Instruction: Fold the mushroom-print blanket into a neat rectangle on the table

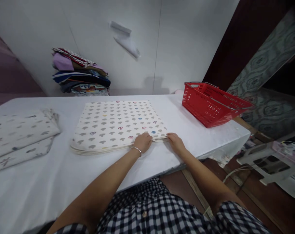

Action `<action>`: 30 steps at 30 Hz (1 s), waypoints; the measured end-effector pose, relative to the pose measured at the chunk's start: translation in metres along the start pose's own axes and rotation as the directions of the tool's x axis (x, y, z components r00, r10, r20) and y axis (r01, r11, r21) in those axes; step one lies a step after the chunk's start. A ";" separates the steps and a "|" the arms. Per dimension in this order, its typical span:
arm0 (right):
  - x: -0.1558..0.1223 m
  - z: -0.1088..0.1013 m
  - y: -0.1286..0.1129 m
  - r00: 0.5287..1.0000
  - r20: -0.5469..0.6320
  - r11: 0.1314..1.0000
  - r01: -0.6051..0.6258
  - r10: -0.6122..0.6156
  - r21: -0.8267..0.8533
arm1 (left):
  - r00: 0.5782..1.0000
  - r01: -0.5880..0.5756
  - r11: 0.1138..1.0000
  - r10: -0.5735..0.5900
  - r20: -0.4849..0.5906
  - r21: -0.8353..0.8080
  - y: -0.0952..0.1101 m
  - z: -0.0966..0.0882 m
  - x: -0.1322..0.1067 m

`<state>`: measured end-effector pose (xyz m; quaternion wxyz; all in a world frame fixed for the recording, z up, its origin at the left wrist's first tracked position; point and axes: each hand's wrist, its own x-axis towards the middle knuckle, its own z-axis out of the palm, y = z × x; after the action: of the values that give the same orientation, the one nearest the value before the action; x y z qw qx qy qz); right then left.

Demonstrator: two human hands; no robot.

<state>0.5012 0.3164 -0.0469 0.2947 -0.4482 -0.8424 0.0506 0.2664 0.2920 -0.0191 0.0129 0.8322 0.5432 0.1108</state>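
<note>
A folded cream cloth [120, 120] printed with grey, red and blue mushrooms lies flat on the white-covered table [147, 165], its layers showing along the near edge. My left hand [142, 143], with a bracelet at the wrist, is closed on that near edge toward the right. At the near right corner my right hand [176, 143] pinches the cloth's edge between thumb and fingers. Between both hands the edge lifts slightly and the layers part a little. The fingertips under the cloth are hidden.
Another folded printed cloth [20, 136] lies at the left. A red basket [210, 104] stands at the back right. Behind the table is a stack of folded clothes [81, 74] against the wall. A white plastic stool [271, 162] sits on the floor at right.
</note>
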 end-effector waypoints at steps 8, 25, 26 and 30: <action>0.008 0.000 -0.004 0.984 0.120 0.954 -0.097 0.135 -0.282 | 1.000 -0.007 0.999 0.007 -0.009 -0.037 -0.001 0.001 -0.001; 0.016 0.003 -0.021 0.901 0.110 0.873 -0.367 0.419 -0.321 | 1.000 0.017 0.999 -0.016 0.008 -0.040 0.002 -0.001 0.000; 0.015 0.002 -0.020 0.898 0.110 0.870 -0.374 0.426 -0.322 | 1.000 0.016 0.999 -0.016 0.010 -0.039 0.002 0.000 0.000; 0.012 -0.004 -0.016 0.876 0.134 0.853 -0.400 0.463 -0.335 | 1.000 0.012 0.999 -0.012 0.009 -0.034 0.002 0.001 0.001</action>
<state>0.4865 0.3156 -0.0325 0.1145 -0.6578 -0.7436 0.0358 0.2688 0.2922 -0.0198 0.0299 0.8291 0.5461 0.1164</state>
